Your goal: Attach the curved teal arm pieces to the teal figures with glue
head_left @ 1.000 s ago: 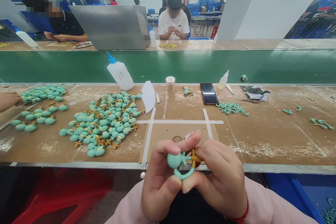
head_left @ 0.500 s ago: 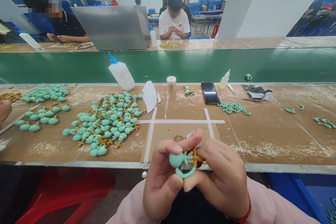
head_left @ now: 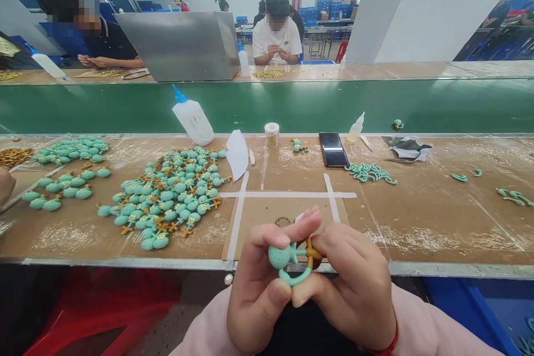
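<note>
From where I'm standing, the work is all in the fingertips: a small teal-headed figurine (head_left: 278, 256) is held just past the near edge of the cardboard-covered bench (head_left: 438, 236), between the person's two hands. The left hand (head_left: 254, 289) has a narrow pinch on it, fingers over the round head and thumb below, by a curved teal piece (head_left: 295, 279). The right hand (head_left: 354, 281) grips the brown cross-shaped part (head_left: 314, 253) between bent fingers and a thumb set under the curve, its tip close to the left one. The curve bridges head and cross like a bail, so I'd judge the step in hand to be seating or pressing that piece in place; whether either end is fixed, I can't tell. As I read it, the next move calls for a steady, even squeeze with no twist, since a slip could skew the curve or bend the thin neck. Away to the left lies a big heap of similar figurines (head_left: 171, 194), and to the right, beside the phone (head_left: 334, 150), a small pile of loose curved pieces (head_left: 369, 172).
</note>
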Available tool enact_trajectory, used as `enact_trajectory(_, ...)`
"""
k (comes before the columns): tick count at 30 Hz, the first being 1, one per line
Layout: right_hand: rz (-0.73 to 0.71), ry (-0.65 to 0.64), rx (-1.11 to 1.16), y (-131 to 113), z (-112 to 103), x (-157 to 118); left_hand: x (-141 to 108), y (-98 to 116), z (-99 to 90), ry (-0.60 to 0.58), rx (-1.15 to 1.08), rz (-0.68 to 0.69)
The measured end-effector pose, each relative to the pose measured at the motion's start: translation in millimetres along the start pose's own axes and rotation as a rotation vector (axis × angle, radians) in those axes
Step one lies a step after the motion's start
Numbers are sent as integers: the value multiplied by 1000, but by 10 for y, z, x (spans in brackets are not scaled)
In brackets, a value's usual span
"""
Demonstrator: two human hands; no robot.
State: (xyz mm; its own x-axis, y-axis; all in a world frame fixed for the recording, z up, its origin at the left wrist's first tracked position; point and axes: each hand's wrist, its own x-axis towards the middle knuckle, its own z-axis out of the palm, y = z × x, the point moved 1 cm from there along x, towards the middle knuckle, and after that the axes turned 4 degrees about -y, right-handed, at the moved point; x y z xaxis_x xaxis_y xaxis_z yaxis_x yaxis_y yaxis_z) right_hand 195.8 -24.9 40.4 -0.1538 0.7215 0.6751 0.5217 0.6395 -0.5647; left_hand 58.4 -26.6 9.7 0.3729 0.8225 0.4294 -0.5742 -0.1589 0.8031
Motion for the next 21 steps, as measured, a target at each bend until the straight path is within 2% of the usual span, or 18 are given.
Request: enact_trajectory(21, 10, 11, 4, 23, 10, -30, -1, -14, 49, 20, -103, -32)
